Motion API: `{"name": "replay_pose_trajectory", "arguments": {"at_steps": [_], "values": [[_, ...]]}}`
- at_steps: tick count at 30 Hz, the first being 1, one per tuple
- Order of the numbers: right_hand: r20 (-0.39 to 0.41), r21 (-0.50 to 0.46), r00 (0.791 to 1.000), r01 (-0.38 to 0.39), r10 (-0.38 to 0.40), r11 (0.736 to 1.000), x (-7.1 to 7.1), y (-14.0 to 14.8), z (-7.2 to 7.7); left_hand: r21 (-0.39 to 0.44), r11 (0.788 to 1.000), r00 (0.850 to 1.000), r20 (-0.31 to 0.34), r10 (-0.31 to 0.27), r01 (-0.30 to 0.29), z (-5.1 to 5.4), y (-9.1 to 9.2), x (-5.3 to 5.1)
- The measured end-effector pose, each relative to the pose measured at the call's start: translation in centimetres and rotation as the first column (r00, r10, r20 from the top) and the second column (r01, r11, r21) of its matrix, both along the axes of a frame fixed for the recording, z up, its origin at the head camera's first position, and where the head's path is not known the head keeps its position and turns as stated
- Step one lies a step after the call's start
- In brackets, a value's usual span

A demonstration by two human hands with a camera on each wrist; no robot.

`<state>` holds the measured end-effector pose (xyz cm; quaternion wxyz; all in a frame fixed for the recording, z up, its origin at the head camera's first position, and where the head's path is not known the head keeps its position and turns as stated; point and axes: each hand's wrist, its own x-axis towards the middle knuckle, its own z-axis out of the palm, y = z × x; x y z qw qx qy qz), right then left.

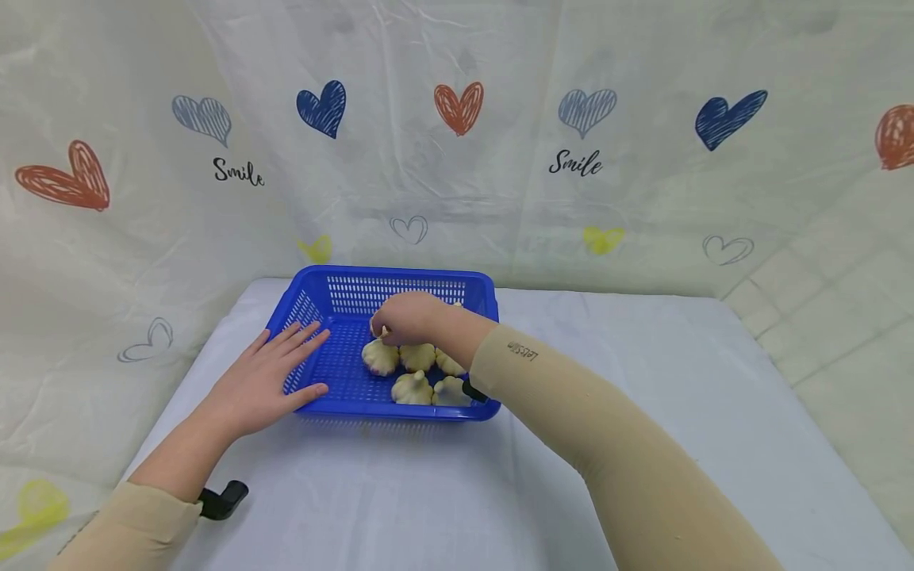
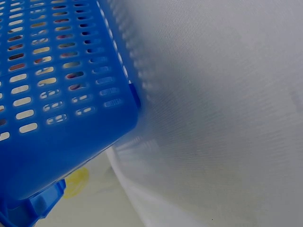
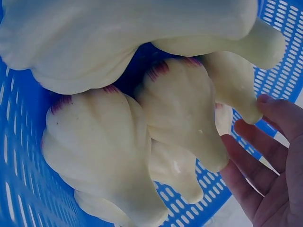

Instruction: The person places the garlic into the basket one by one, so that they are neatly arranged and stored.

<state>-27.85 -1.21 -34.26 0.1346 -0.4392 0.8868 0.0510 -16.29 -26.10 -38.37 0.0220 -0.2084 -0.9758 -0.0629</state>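
Observation:
A blue plastic basket [image 1: 389, 410] with perforated walls holds several garlic bulbs [image 1: 381, 358], pale with thick stems, mostly in its middle and right part. My right hand [image 1: 414, 317] reaches down inside it. In the right wrist view its thumb and fingers close about the stem of one garlic bulb [image 3: 229, 75], and another bulb's stem [image 3: 215, 158] lies by the lower fingers. My left hand [image 1: 260, 388] lies with spread fingers over the basket's left rim. The left wrist view catches only the basket's outer wall [image 2: 71, 125], not the hand.
A white cloth [image 1: 614, 444] covers the table under the basket. Behind it hangs a pale sheet [image 1: 514, 214] printed with hearts and "Smile". Black wrist straps [image 1: 224, 500] show at the sleeves. The right forearm hides part of the basket's right side.

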Motion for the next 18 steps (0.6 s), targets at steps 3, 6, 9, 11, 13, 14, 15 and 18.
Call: {"name": "replay_pose_trajectory", "arguments": {"at_steps": [3,6,9,11,13,14,15,18], "values": [[0.012,-0.001,1.000,0.008,-0.008,1.000,0.0,0.0,0.1,-0.004,1.000,1.000,0.006,0.002,-0.002,0.1,0.0,0.0],[0.016,-0.004,1.000,0.017,-0.017,1.000,0.0,0.1,0.5,-0.005,1.000,1.000,0.008,0.000,0.000,0.1,0.0,0.1],[0.007,-0.009,1.000,0.030,-0.030,1.000,0.1,0.3,1.0,-0.004,1.000,1.000,0.005,-0.004,0.004,0.1,0.1,0.1],[0.006,-0.018,0.999,0.044,-0.044,0.999,0.2,0.5,1.5,-0.003,1.000,1.000,0.002,-0.006,0.006,0.0,0.0,0.0],[0.010,-0.036,0.998,0.057,-0.057,0.998,0.3,0.8,1.9,-0.001,1.000,1.000,0.002,-0.008,0.008,0.0,0.0,0.0],[0.018,-0.049,0.998,0.065,-0.064,0.997,0.3,0.9,2.1,0.001,1.000,1.000,0.001,-0.007,0.007,0.0,0.0,0.0],[0.027,-0.064,0.997,0.074,-0.073,0.995,0.2,1.1,2.3,0.001,1.000,1.000,0.003,-0.007,0.007,0.0,0.0,0.0],[0.060,-0.137,0.993,0.110,-0.103,0.984,0.1,1.7,3.0,-0.001,1.000,1.000,0.006,-0.009,0.009,0.0,-0.2,-0.1]]}}
